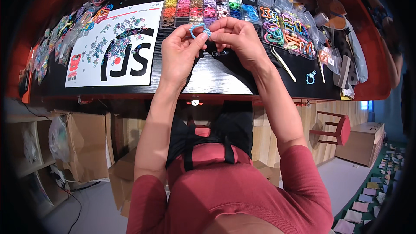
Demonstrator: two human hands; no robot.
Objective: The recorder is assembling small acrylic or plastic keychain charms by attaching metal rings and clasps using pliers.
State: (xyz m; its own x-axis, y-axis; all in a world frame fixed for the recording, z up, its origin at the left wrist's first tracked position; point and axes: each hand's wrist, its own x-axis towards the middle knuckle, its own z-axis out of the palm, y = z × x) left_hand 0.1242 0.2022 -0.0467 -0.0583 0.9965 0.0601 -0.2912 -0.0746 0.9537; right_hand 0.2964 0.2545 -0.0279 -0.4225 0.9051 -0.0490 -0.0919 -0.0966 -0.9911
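My left hand [178, 54] is closed, pinching a light blue outline charm [196, 27] between thumb and fingers above the black table [171, 76]. The fingers of my right hand [240, 41] pinch the same charm at its right edge, where small pale blue bits [207, 31] show. My fingertips partly hide that spot. Below my hands lies a small clear piece [220, 53]. Further right, a similar light blue charm [311, 77] shaped like a cat's head rests near the table's front edge, beside a pair of pale tweezers [284, 64].
Left of my hands, a white printed sheet [86, 76] bears many small coloured rings [123, 34]. Bagged coloured pieces [60, 39] lie beyond it. Behind my hands stands a compartment box [197, 6]; another box of coloured shapes [288, 32] is at right. A red stool [342, 130] stands on the floor.
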